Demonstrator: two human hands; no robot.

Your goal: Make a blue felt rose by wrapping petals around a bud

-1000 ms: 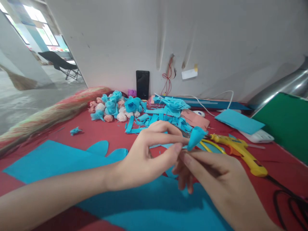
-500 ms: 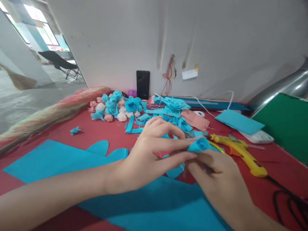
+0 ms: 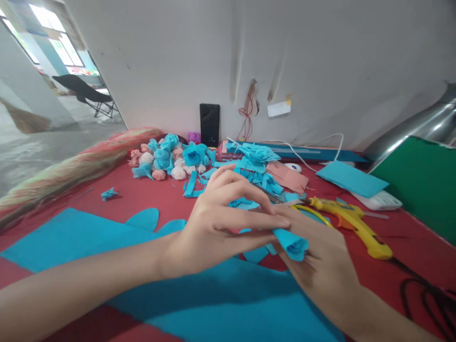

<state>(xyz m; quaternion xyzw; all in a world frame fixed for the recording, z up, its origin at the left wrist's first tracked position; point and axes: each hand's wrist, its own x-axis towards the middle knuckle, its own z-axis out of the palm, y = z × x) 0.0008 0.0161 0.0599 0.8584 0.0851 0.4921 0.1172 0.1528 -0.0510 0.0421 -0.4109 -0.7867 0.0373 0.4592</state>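
Note:
A small rolled blue crepe-paper flower [image 3: 291, 244] is pinched at its narrow end between the thumb and fingers of my left hand [image 3: 228, 213]. Its ruffled open end points right and slightly down. My right hand [image 3: 324, 256] lies right behind the flower with its back turned up. Its fingertips are hidden behind my left fingers and the flower, so its grip does not show. Under both hands spreads a large blue paper sheet [image 3: 221, 304]. Petal-shaped blue pieces [image 3: 143, 220] lie along the sheet's far side.
A yellow glue gun [image 3: 356, 228] lies to the right, its dark cord trailing to the front. Finished paper flowers [image 3: 162, 159] are heaped at the back left, near blue paper scraps [image 3: 258, 159]. A black phone [image 3: 210, 124] leans on the wall. The table [image 3: 156, 194] is red.
The flower has tipped from pointing up and right to pointing down and right, dropping slightly. My right hand has rolled so that its back shows more. My left hand keeps its pinch.

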